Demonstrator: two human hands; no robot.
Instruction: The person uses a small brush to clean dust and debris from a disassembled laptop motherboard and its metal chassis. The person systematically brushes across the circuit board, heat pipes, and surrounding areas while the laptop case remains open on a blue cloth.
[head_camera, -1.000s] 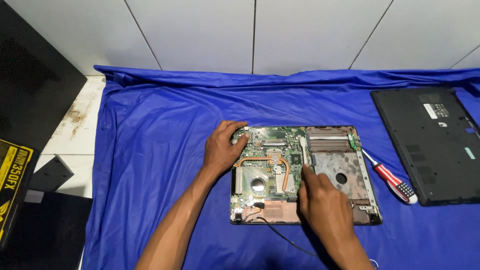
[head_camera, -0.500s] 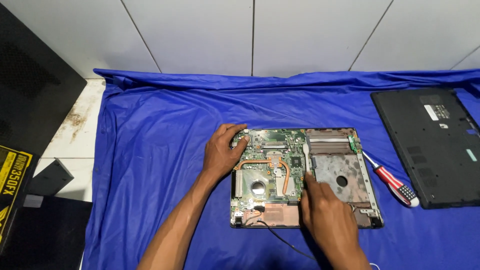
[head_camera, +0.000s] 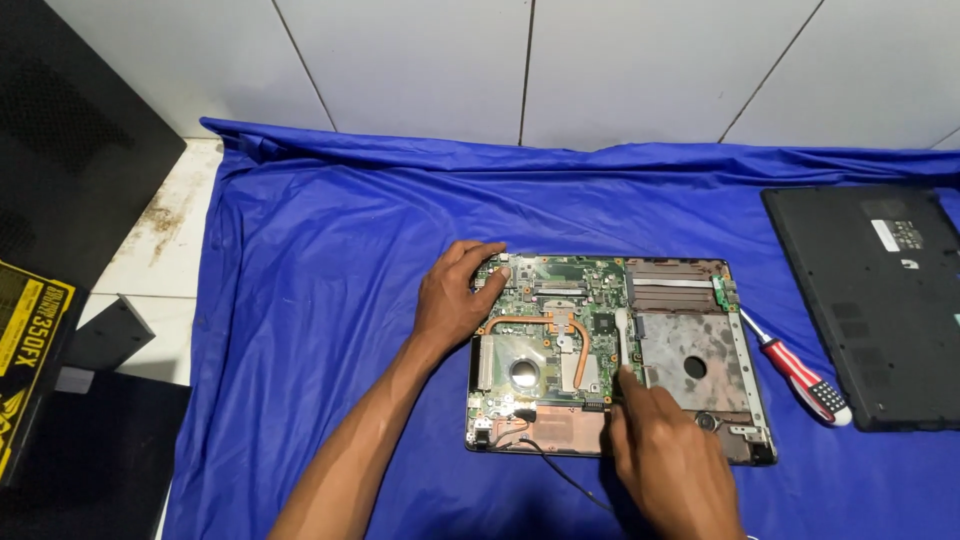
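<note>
A blue cloth (head_camera: 330, 300) covers the work surface below a white tiled wall, and in the head view an opened laptop base (head_camera: 615, 350) lies between both hands, its long axis running left to right. The left hand (head_camera: 452, 298) rests fingers spread on its far-left corner. The right hand (head_camera: 668, 462) (nearer the camera) holds nothing, its forefinger pressing beside a pale strip (head_camera: 622, 335); a red-handled screwdriver (head_camera: 800, 370) lies right of it.

Open blue cloth (head_camera: 330, 260) left of laptop chassis (head_camera: 690, 360), screwdriver (head_camera: 800, 370) & black cover (head_camera: 880, 300) crowd right
</note>
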